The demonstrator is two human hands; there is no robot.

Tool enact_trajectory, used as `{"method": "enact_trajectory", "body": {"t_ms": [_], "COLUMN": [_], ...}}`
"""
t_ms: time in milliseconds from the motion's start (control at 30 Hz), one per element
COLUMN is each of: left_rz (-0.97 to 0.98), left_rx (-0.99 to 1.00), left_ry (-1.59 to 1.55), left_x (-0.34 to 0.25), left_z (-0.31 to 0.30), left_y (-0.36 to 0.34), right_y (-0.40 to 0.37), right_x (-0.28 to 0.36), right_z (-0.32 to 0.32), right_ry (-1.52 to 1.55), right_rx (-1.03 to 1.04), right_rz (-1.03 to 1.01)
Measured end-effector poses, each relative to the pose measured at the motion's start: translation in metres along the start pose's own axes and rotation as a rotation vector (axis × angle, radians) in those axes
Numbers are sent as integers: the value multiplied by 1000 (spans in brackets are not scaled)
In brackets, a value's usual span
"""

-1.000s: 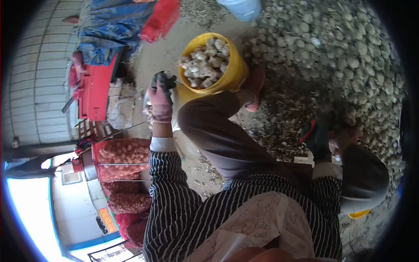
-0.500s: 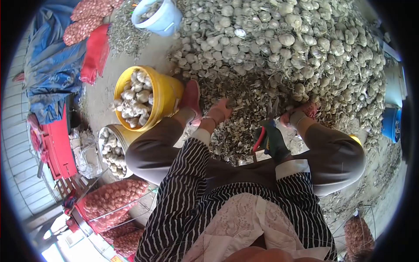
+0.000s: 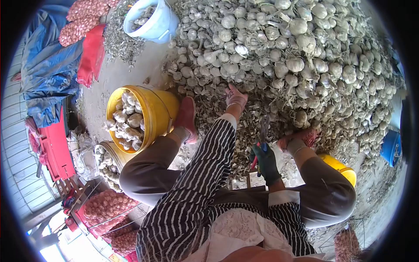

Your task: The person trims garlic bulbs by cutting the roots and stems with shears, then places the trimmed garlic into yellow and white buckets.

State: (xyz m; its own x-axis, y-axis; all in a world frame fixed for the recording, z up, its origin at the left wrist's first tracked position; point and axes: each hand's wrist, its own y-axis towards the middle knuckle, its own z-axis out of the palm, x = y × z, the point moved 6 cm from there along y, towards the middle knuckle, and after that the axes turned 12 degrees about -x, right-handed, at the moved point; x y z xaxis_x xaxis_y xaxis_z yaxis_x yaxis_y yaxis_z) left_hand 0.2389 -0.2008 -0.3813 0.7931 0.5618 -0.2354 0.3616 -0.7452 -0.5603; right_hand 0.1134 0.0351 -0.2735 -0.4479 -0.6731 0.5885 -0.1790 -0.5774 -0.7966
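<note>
My left hand [image 3: 236, 97], in a pinkish glove, reaches to the near edge of the big heap of garlic bulbs [image 3: 270, 48]. Its fingers are bent against the pile, and what they hold, if anything, is too small to tell. In a dark green glove, my right hand [image 3: 265, 162] is closed around the red and blue handles of a cutting tool [image 3: 264, 131]. The tool's blades point away from me, over dry stalk scraps [image 3: 244, 144] on the ground between my feet.
A tipped yellow bucket [image 3: 161, 111] and a pale bucket [image 3: 104, 161], both with garlic, stand at the left. Farther off is a light blue bucket [image 3: 163, 26]. At the right are another yellow bucket [image 3: 340, 168] and a blue container [image 3: 390, 148]. Filled net bags [image 3: 107, 207] lie lower left.
My left hand has moved forward and right to the garlic heap. My right hand has moved slightly back toward me with the tool. The view has shifted, showing more of the yellow bucket at the right.
</note>
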Motion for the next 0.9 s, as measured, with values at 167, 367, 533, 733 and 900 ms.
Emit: {"method": "enact_trajectory", "body": {"t_ms": [167,367,533,733,900], "left_rz": [7,-90,-143,136,511], "left_rx": [-44,302,387,360,28], "left_ry": [11,-1367,-1541,-1379,-915], "left_x": [18,59,83,92,104], "left_z": [22,-2,-24,-43,-75], "left_y": [23,-25,-76,-133,-176], "right_y": [-6,1,-4,-22,-38], "right_x": [29,24,24,39,36], "right_z": [4,-12,-10,0,6], "right_ry": [-55,-314,-700,-864,-806], "right_rx": [4,-64,-227,-228,-84], "right_rz": [-140,-270,-714,-829,-791]}}
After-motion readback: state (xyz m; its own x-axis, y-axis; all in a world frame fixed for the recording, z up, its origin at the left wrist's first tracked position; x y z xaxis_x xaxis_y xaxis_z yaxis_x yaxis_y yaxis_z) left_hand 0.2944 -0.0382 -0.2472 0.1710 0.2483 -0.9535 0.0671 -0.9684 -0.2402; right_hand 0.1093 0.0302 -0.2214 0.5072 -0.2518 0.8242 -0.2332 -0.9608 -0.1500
